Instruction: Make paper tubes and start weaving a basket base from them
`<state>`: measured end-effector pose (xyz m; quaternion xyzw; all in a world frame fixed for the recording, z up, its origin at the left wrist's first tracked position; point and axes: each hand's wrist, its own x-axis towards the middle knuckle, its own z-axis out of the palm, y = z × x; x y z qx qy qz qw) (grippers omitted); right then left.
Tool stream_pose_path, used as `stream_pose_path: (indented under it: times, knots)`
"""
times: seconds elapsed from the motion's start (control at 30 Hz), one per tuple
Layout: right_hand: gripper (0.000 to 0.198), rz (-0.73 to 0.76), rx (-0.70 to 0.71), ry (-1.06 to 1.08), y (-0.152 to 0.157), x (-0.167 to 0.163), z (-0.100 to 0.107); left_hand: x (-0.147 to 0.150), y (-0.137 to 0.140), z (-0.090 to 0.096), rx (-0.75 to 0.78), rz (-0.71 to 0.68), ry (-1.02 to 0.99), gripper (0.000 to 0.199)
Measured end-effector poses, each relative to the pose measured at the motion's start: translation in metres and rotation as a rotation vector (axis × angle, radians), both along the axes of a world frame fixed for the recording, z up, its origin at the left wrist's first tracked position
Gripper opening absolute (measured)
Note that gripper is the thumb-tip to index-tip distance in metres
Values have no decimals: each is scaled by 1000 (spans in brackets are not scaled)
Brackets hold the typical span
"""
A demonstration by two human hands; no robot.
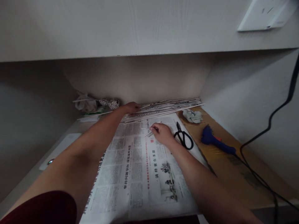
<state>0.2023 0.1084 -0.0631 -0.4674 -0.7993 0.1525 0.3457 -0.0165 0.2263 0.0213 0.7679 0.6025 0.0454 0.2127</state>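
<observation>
My left hand (132,108) reaches to the left end of a bundle of long, thin rolled-paper sticks (170,106) along the back wall. Its fingers are curled round some of the sticks, partly hidden from me. My right hand (161,133) is closed in a pinch over the newspaper (137,161), with short pieces of thin paper stick (146,128) poking out from its fingertips. Just right of that hand lies a pair of black-handled scissors (184,137), blades pointing away.
Brown cardboard (224,174) on the right bears a blue glue gun (217,141) with a black cord (268,124) and a crumpled grey-white lump (192,116). A plastic bag (86,104) and a speckled object (109,103) sit back left. A white panel (149,28) overhangs the nook.
</observation>
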Motion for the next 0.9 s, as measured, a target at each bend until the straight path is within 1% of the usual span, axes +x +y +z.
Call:
stream_pose_path:
  times: [0.13,0.23,0.4,0.57,0.7,0.8,0.9]
  knots:
    - [17,-13,3,-6,-1,0,1,-5,0,-5,-10,7,-13,31]
    - [17,-11,-7,-7,-1,-1,2,-6,1,-8,1,-20,43,33]
    - [17,-9,-8,4,0,-1,1,0,7,-13,91,-24,108,26]
    - [17,-9,-4,-5,0,-1,1,-2,7,-19,105,-16,110,27]
    - [18,-7,-3,-11,0,0,0,-8,2,-16,101,-26,132,29]
    - [17,-8,4,-5,0,0,-1,-11,-1,-10,126,-35,185,27]
    - [17,-11,5,2,0,0,0,-11,-3,-10,132,-44,236,27]
